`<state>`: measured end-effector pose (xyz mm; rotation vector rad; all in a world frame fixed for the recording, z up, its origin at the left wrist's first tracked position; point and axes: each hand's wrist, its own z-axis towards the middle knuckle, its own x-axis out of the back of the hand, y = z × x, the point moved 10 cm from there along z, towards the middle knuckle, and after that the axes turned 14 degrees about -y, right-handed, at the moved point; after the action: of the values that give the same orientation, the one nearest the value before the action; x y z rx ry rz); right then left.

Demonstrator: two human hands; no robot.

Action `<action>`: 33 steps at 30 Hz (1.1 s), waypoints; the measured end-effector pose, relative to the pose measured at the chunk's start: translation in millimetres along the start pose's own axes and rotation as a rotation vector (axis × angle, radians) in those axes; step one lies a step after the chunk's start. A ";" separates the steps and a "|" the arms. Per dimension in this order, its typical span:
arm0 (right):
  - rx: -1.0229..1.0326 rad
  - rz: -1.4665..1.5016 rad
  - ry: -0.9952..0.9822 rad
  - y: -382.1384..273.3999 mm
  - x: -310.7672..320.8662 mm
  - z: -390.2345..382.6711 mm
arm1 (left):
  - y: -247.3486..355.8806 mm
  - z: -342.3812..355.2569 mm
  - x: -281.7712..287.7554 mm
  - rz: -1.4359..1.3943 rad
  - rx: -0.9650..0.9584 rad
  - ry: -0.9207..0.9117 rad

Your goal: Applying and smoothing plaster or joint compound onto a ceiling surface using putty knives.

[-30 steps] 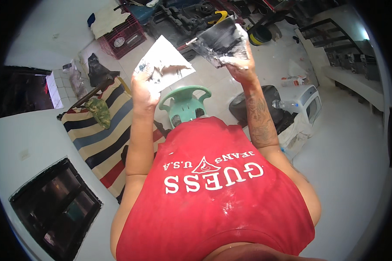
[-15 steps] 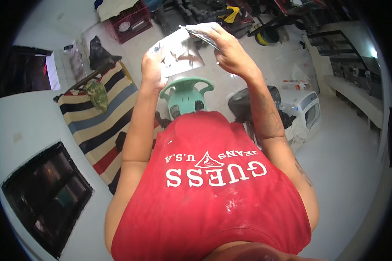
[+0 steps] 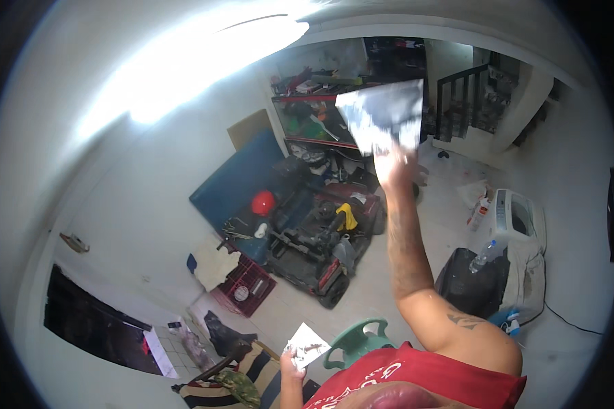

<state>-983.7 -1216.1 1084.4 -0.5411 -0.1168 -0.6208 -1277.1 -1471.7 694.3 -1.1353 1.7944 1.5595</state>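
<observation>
My right hand (image 3: 394, 168) is raised on an outstretched arm, its fingers closed round the narrow end of a wide putty knife (image 3: 382, 112). The flared, silvery blade points up and away from me, somewhat blurred. Low in the picture, my left hand (image 3: 291, 365) grips a small pale square plate (image 3: 309, 344) by its left edge. White and grey smears that look like paste mark this plate. The green plastic chair (image 3: 357, 344) is just right of it, close to my chest.
A stripped, wheeled vehicle frame (image 3: 314, 245) stands by a blue panel (image 3: 232, 180) and a dark red crate (image 3: 249, 293). To the right are a washing machine (image 3: 518, 218) and a clear bottle (image 3: 483, 258). A bright light (image 3: 205, 61) glares overhead.
My hands have parted: the right has gone up and forward with the putty knife, the left down with the plate. The view has tilted up, bringing the ceiling light and far room into sight.
</observation>
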 end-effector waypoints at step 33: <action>0.187 1.144 0.674 -96.9 -30.2 174.5 | 25.1 0.5 -25.6 0.048 -0.164 -0.018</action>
<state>-1055.0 -1176.4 1269.0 -0.1290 0.7294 0.3528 -1284.7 -1464.7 728.6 -1.1558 1.7191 1.7668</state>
